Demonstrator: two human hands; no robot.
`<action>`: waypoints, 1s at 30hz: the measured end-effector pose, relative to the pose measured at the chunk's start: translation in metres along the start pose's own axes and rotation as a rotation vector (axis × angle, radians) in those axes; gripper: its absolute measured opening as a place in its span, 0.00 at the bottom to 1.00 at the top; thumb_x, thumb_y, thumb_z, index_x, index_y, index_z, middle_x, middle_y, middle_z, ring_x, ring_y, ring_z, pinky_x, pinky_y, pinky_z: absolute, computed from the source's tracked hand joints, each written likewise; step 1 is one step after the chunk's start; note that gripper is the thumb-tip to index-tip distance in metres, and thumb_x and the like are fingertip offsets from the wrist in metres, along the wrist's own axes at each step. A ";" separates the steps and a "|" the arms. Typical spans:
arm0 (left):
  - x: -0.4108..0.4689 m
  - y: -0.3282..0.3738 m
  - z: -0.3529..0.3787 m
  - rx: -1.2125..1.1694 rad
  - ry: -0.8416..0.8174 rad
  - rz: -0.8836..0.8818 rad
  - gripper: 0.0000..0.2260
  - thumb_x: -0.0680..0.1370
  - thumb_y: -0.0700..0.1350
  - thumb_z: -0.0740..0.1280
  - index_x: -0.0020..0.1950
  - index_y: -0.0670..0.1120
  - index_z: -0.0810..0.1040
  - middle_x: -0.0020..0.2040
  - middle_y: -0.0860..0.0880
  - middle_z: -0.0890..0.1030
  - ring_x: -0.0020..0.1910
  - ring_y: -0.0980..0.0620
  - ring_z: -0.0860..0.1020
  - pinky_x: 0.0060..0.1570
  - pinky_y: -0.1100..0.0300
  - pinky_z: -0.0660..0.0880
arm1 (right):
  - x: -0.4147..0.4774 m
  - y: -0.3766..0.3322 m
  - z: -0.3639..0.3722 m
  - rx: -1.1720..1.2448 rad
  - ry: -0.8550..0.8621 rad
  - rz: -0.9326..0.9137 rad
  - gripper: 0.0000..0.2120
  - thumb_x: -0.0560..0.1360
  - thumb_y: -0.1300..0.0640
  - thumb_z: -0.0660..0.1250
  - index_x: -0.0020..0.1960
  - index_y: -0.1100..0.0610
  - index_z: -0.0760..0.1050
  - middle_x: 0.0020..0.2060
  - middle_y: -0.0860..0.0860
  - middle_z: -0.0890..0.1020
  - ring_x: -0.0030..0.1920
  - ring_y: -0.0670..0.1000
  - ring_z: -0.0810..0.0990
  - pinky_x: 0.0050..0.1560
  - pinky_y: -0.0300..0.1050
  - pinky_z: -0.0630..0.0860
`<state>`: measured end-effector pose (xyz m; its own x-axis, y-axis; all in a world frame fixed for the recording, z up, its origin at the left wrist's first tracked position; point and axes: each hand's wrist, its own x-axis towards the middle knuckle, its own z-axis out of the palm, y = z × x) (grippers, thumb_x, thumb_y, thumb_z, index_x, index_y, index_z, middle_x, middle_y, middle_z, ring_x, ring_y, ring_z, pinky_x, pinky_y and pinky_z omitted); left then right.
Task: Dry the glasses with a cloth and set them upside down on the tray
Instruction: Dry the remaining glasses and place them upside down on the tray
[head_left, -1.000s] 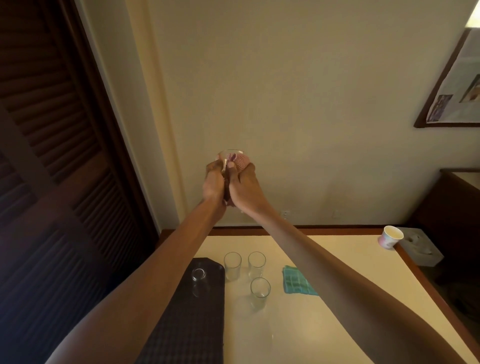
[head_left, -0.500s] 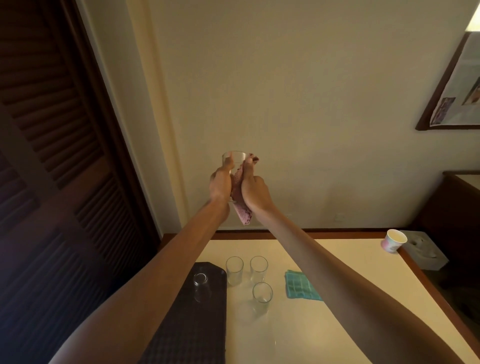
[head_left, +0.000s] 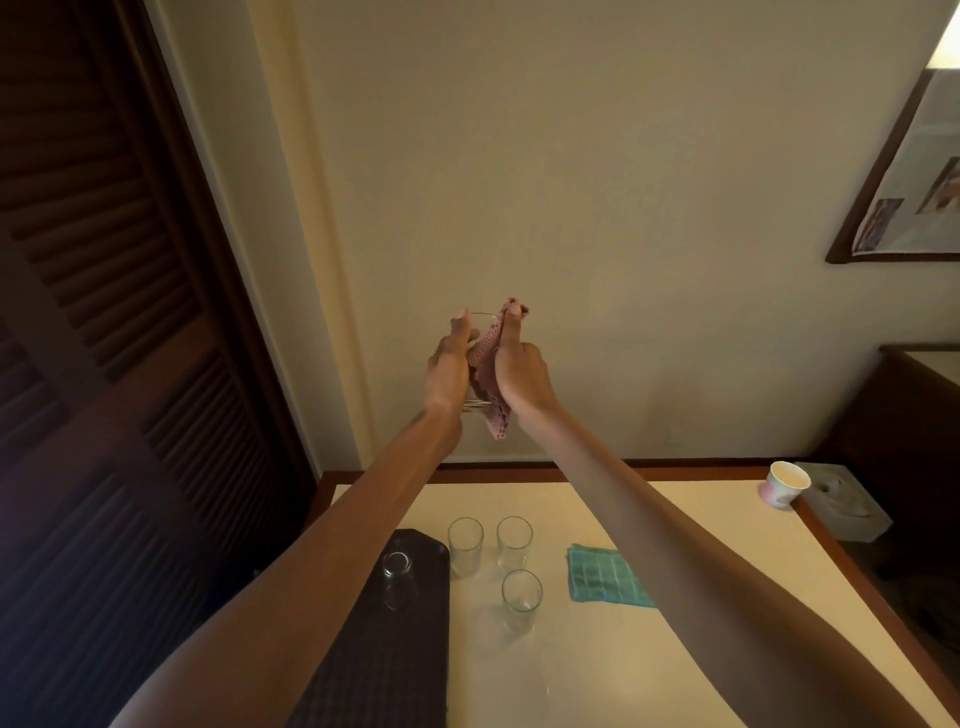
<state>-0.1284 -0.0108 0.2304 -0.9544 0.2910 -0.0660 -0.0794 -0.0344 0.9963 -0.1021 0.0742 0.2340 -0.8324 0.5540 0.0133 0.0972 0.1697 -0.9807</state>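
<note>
Pale wall fills the background, and high above the tray (head_left: 395, 665) my left hand (head_left: 449, 371) grips the glass (head_left: 477, 325) while my right hand (head_left: 522, 374) pinches the pink cloth (head_left: 488, 353) against its side. I judge I should turn the glass slowly, press lightly, and work the cloth inside too. On the tray stands one inverted glass (head_left: 399, 577); just beside the tray wait three upright glasses (head_left: 514, 543).

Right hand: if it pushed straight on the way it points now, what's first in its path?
Beyond the pink cloth it grips, the right hand points up toward the bare wall; nothing else shows between, though depth is unclear.
</note>
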 end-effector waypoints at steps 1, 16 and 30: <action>0.002 -0.001 0.000 0.014 0.014 -0.001 0.38 0.73 0.76 0.58 0.68 0.48 0.79 0.63 0.46 0.82 0.62 0.46 0.79 0.63 0.48 0.75 | 0.002 0.003 0.002 0.014 -0.011 0.033 0.36 0.81 0.33 0.42 0.40 0.57 0.77 0.38 0.54 0.83 0.40 0.52 0.83 0.40 0.41 0.78; 0.015 0.009 -0.003 0.034 0.028 0.131 0.32 0.77 0.58 0.73 0.76 0.49 0.65 0.58 0.50 0.79 0.61 0.49 0.77 0.55 0.59 0.75 | -0.007 0.040 -0.017 0.678 -0.406 0.461 0.45 0.77 0.27 0.43 0.66 0.63 0.75 0.58 0.64 0.82 0.55 0.62 0.84 0.58 0.55 0.79; -0.005 -0.028 -0.002 0.552 -0.051 0.127 0.25 0.84 0.66 0.51 0.56 0.46 0.75 0.46 0.45 0.78 0.42 0.46 0.76 0.49 0.44 0.77 | -0.006 0.074 -0.036 0.362 -0.039 -0.074 0.26 0.83 0.40 0.53 0.44 0.57 0.79 0.40 0.61 0.84 0.32 0.52 0.82 0.34 0.45 0.79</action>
<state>-0.1222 -0.0130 0.2023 -0.9304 0.3637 0.0457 0.2108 0.4288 0.8785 -0.0703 0.1128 0.1683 -0.8508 0.5184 0.0860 -0.1575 -0.0954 -0.9829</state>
